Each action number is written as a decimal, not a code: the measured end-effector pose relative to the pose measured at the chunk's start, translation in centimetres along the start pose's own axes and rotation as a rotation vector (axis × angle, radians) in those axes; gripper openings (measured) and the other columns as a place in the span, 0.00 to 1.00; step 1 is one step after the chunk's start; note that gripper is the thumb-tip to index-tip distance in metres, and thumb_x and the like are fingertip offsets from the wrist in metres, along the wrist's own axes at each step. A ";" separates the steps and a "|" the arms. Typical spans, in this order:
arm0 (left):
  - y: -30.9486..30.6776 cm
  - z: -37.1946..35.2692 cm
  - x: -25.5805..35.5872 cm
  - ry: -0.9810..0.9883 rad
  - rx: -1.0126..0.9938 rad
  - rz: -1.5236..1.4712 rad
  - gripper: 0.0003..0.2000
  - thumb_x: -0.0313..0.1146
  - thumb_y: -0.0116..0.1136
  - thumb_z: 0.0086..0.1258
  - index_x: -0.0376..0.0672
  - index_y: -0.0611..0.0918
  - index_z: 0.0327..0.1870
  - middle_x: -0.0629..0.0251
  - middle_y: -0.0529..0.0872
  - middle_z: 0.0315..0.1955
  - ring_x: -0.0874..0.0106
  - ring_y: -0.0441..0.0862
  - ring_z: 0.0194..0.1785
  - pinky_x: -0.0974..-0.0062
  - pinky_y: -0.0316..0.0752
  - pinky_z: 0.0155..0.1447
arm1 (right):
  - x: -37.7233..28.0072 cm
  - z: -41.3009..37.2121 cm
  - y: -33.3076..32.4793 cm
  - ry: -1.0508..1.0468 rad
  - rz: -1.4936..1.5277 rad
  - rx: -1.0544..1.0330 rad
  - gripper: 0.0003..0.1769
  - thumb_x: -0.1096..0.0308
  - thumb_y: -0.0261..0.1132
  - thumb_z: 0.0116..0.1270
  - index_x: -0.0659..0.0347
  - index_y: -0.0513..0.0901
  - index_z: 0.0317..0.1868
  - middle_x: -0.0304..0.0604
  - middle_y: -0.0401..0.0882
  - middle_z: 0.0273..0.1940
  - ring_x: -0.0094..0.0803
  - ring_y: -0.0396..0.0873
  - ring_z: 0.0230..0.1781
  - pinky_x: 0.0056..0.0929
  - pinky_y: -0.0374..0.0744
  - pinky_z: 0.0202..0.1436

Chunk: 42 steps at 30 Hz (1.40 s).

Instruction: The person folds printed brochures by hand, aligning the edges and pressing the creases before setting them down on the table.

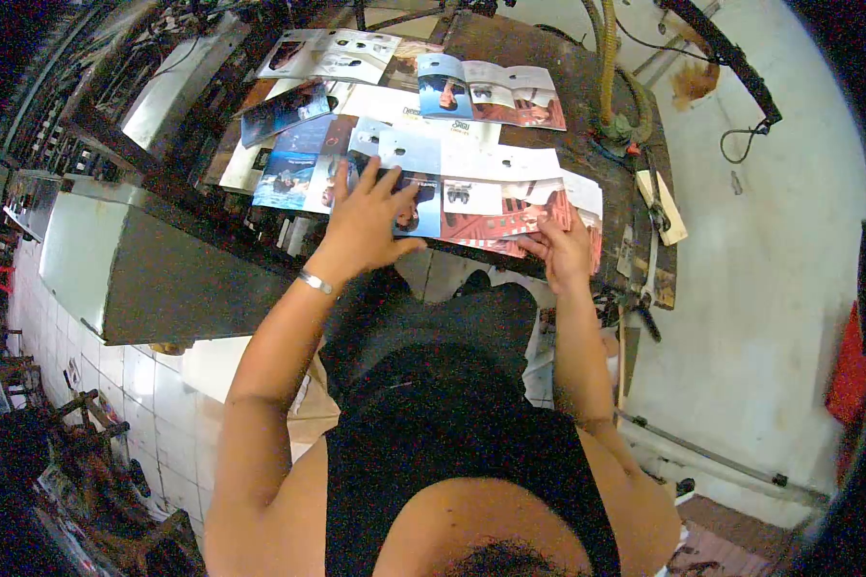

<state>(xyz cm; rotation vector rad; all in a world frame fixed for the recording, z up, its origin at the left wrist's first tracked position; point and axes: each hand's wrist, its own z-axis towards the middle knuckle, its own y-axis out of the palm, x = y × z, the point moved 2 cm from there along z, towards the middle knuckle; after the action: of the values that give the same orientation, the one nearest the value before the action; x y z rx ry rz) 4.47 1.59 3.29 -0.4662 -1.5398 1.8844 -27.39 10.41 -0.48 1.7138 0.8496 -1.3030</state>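
Printed sheets with blue and red picture panels lie overlapped on a dark worktable. My left hand (366, 219) rests flat on them with its fingers spread, over the blue part of the front sheet (471, 207). Its wrist wears a silvery band (315, 282). At the right end of that sheet, my right hand (565, 252) is closed on the red corner, thumb and fingers pinching it. More sheet edges (587, 197) show just behind that hand. Beyond my hands lies an open folded leaflet (491, 93), and a dark blue one (284, 113) sits farther left.
On the right edge of the worktable (510, 43) lie a wooden-backed tool (660, 205) and a wrench-like metal tool (652, 264). A yellowish hose (608, 67) hangs at the back right. Left of me stands a large metal box-like machine part (178, 260).
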 end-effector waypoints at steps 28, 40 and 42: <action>-2.6 -1.0 6.2 0.296 0.662 -0.265 0.13 0.33 0.72 0.65 0.54 0.91 0.50 0.76 0.93 0.48 0.74 0.89 0.50 0.62 0.77 0.66 | -1.9 -5.5 7.2 -0.730 -0.298 -0.268 0.48 0.82 0.80 0.56 0.69 0.69 0.78 0.62 0.62 0.83 0.54 0.63 0.84 0.48 0.66 0.85; -4.1 -1.7 7.8 0.334 0.651 -0.229 0.13 0.35 0.67 0.65 0.55 0.91 0.51 0.78 0.92 0.47 0.75 0.88 0.48 0.63 0.77 0.65 | -0.3 -6.5 7.3 -0.777 -0.125 -0.182 0.34 0.86 0.77 0.57 0.72 0.81 0.66 0.66 0.72 0.77 0.57 0.67 0.82 0.51 0.67 0.85; -4.4 -1.7 8.1 0.337 0.639 -0.235 0.14 0.35 0.67 0.64 0.56 0.91 0.51 0.78 0.92 0.47 0.75 0.88 0.48 0.62 0.78 0.64 | -0.6 -6.9 7.4 -0.787 -0.087 -0.187 0.29 0.87 0.77 0.58 0.71 0.84 0.62 0.66 0.77 0.73 0.57 0.70 0.80 0.52 0.67 0.84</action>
<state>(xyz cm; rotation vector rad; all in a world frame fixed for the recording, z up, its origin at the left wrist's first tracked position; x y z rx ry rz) 0.81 8.75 8.15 -0.2726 -0.6864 1.8669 -18.17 13.20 2.53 0.8910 0.5488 -1.7117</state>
